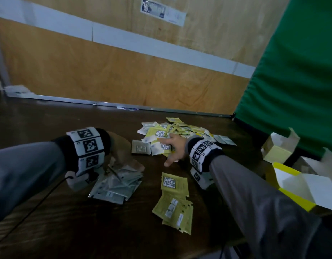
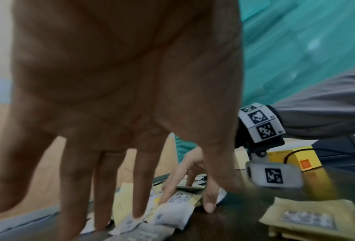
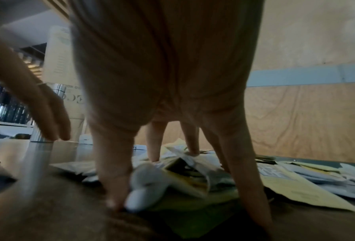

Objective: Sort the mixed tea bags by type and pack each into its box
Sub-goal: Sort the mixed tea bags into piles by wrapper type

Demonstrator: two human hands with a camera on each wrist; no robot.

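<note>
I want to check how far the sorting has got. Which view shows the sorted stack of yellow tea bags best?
The head view: the yellow stack lies whole on the table, apart from the mixed pile. The left wrist view catches only a blurred part of it at lower right. The right wrist view shows only the mixed pile under the right hand.

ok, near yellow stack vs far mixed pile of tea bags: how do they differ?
The near yellow stack holds only yellow sachets; the far mixed pile mixes yellow and white or grey ones. The stack is small and roughly overlapped; the pile is larger and scattered. The right hand presses spread fingers on the pile; no hand touches the stack. Both lie on the dark table.
</note>
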